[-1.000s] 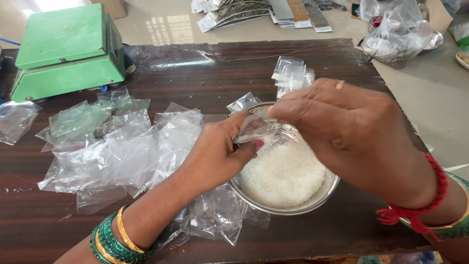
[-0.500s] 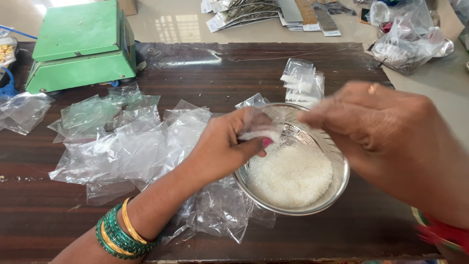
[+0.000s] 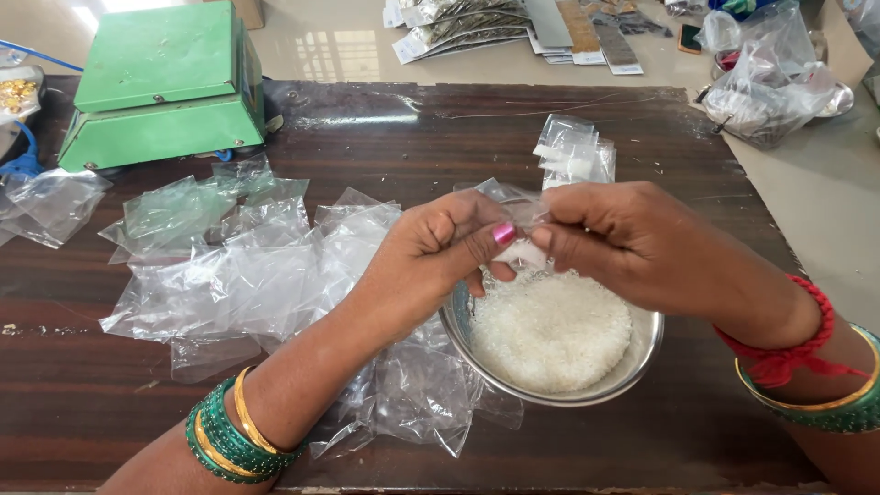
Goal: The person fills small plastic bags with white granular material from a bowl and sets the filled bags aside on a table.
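Over the steel bowl [image 3: 632, 362] of white grains [image 3: 550, 335], both hands pinch one small clear pouch [image 3: 524, 220]

Left hand [image 3: 440, 252] and right hand [image 3: 632, 243] meet fingertip to fingertip, each gripping the pouch just above the grains; loose clear bags [image 3: 229, 266] lie spread on the dark wooden tabletop [image 3: 412, 137] to the left, with a green scale [image 3: 160, 87] at its far corner

The table [image 3: 513, 137] is dark, glossy streaked wood. A shiny metal bowl [image 3: 632, 362] near its front edge holds matt white grains [image 3: 550, 335]. Thin, crinkled clear plastic bags [image 3: 238, 266] glisten; the green scale [image 3: 160, 92] at the back left corner looks smooth and painted.
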